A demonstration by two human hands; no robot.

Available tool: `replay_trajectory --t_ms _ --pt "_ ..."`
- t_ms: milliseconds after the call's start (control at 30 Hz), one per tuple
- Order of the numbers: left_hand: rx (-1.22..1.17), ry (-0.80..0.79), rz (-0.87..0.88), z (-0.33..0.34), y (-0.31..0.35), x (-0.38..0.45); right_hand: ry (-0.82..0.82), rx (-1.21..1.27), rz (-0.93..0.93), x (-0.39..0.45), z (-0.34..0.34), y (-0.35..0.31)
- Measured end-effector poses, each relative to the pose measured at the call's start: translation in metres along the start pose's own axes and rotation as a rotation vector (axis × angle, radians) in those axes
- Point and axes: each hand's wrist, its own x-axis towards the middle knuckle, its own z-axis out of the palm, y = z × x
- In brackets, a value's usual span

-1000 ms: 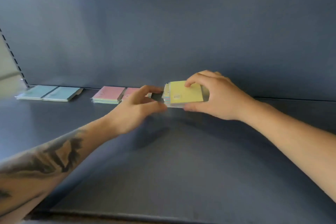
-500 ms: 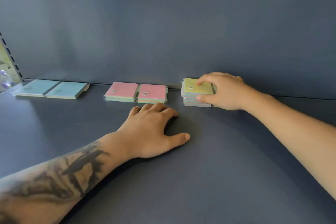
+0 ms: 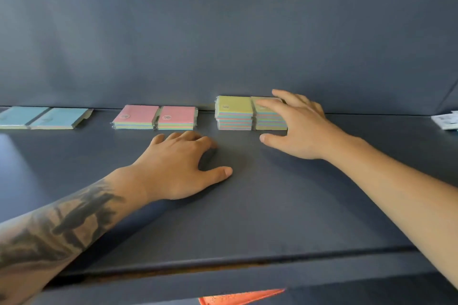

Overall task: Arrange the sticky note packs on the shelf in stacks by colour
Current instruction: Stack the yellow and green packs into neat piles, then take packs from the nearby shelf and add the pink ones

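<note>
Along the back of the dark grey shelf (image 3: 247, 218) lie sticky note packs in three groups. Two blue-topped packs (image 3: 44, 117) sit at the far left, two pink-topped packs (image 3: 156, 116) in the middle, and a taller yellow-topped stack (image 3: 234, 111) two packs wide to the right. My right hand (image 3: 297, 126) has straight fingers lying over the right half of the yellow stack, thumb on the shelf in front of it. My left hand (image 3: 181, 166) rests flat on the shelf before the pink packs and holds nothing.
A white printed packet (image 3: 446, 120) lies at the far right edge of the shelf. The shelf's back panel (image 3: 223, 44) rises directly behind the packs. Something orange (image 3: 238, 298) shows below the shelf's front lip.
My right hand set the yellow packs down at the back and loosened its grip, fingers now straight on top. My left hand dropped flat onto the shelf.
</note>
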Motion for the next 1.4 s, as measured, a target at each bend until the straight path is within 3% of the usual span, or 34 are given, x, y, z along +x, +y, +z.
replay_trajectory --t_ms 233,567,800,1067,1400 --pt "0.021 -0.034 0.064 -0.001 0.122 -0.021 -0.054 0.052 0.063 -0.115 -0.019 0.074" --pt "0.04 -0.033 0.164 0.065 0.426 -0.041 -0.123 0.2 0.32 -0.401 -0.082 0.276" --pt "0.003 -0.072 0.436 0.086 0.62 -0.046 -0.096 0.256 0.481 -0.53 -0.123 0.397" --pt "-0.052 0.072 0.575 0.093 0.772 0.039 0.004 0.274 0.549 -0.556 -0.15 0.531" --pt "-0.149 0.259 0.364 0.084 0.881 0.21 0.022 0.17 0.455 -0.459 -0.196 0.717"
